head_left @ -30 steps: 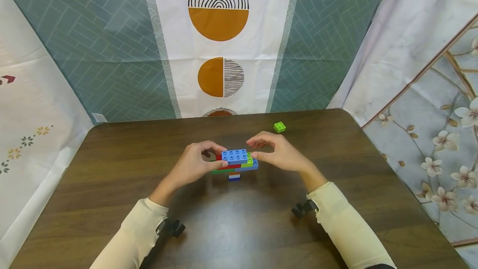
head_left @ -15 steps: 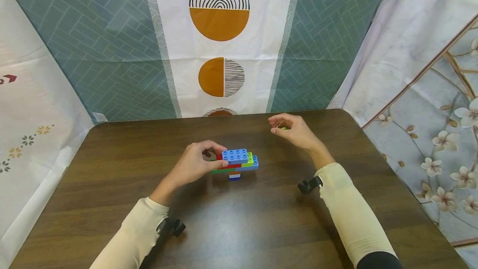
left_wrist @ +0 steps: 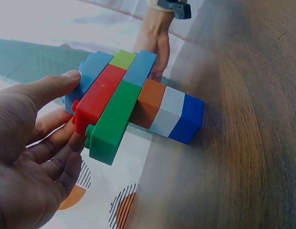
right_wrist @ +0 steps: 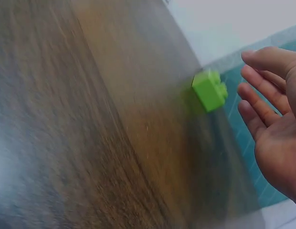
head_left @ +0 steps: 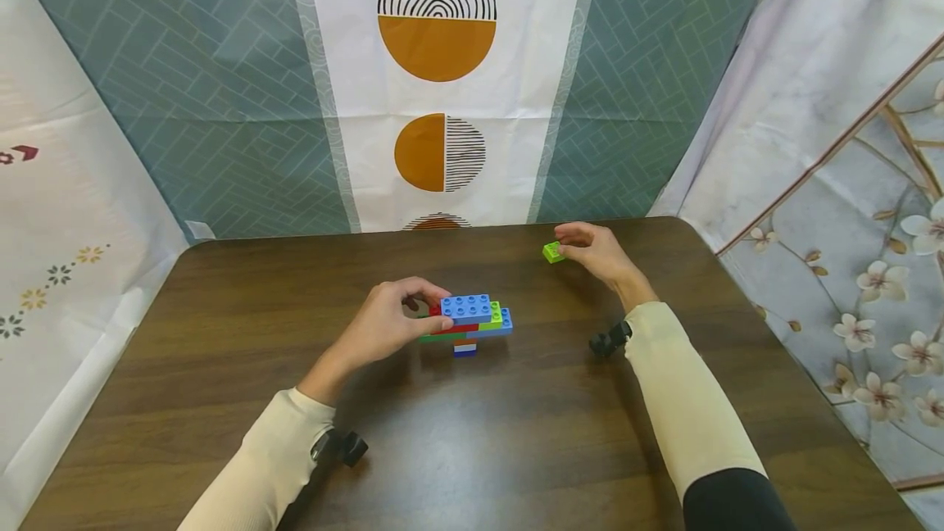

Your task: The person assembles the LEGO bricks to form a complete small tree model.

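Note:
My left hand [head_left: 385, 319] pinches the left end of a toy-brick structure, thumb on the light-blue top brick [head_left: 466, 309] and fingers behind. Under that brick lie a red brick [left_wrist: 101, 98] and a lime one [left_wrist: 122, 59], then a green brick [left_wrist: 112, 126] beside another light-blue brick [left_wrist: 140, 69]. A narrow stem of orange-brown [left_wrist: 150, 102], white [left_wrist: 168, 110] and dark-blue bricks [left_wrist: 188, 118] carries these layers on the table. My right hand [head_left: 601, 256], fingers loosely bent and holding nothing, hovers just right of a small lime-green brick [right_wrist: 209, 93], studs up near the far edge.
The brown wooden table [head_left: 457, 449] ends at a far edge in front of a patterned cloth [head_left: 258, 88]. White printed fabric hangs along both sides. A small camera [head_left: 610, 340] is strapped to the right wrist, another [head_left: 352, 449] to the left.
My right hand has left the structure and gone back and right, passing over the small lime-green brick to its right side. The left hand keeps its hold; the structure stays put.

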Tool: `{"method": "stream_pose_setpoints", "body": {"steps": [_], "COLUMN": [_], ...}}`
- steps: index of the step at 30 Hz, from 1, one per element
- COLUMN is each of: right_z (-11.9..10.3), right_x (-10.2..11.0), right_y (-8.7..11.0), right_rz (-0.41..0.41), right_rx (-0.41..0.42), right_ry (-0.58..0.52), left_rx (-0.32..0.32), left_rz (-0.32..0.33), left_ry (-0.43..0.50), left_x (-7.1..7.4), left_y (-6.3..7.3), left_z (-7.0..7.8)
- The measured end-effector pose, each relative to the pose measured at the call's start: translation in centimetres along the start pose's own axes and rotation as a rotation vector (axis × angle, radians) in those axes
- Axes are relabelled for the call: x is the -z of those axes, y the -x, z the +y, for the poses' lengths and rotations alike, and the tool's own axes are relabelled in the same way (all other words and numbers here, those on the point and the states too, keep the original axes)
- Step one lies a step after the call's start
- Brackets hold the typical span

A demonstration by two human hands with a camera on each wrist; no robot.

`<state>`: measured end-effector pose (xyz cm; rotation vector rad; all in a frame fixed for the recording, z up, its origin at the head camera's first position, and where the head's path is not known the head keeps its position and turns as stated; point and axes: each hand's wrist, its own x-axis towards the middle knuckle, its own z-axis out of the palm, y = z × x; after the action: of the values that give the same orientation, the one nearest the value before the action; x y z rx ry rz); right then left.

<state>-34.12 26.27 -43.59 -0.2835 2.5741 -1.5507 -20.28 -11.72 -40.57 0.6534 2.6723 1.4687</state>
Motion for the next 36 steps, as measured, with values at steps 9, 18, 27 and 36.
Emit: {"method": "stream_pose_setpoints", "body": {"steps": [9,18,27,36], "right_z": [2.0,2.3,2.1,2.3], "right_x": [0.3,0.0,-0.3,-0.7], "right_y": [-1.0,-1.5,-1.6,-1.7], "right_rz": [0.01,-0.012,-0.016,-0.001], "right_rx": [-0.082,-0.077,-0.075,-0.081], "right_ry": [0.021,0.107,0.174,0.159], "left_rx": [0.004,0.001,0.007,0.013], "left_rz": [-0.009,-0.005,-0.005,-0.007], "left_ry": [0.015,0.016,0.022,0.03], "left_x": [-0.1,0.0,0.1,0.1], "left_y": [-0.1,-0.1,-0.2,-0.1], "left_z": [0.0,0.2,0.1,-0.1]}}
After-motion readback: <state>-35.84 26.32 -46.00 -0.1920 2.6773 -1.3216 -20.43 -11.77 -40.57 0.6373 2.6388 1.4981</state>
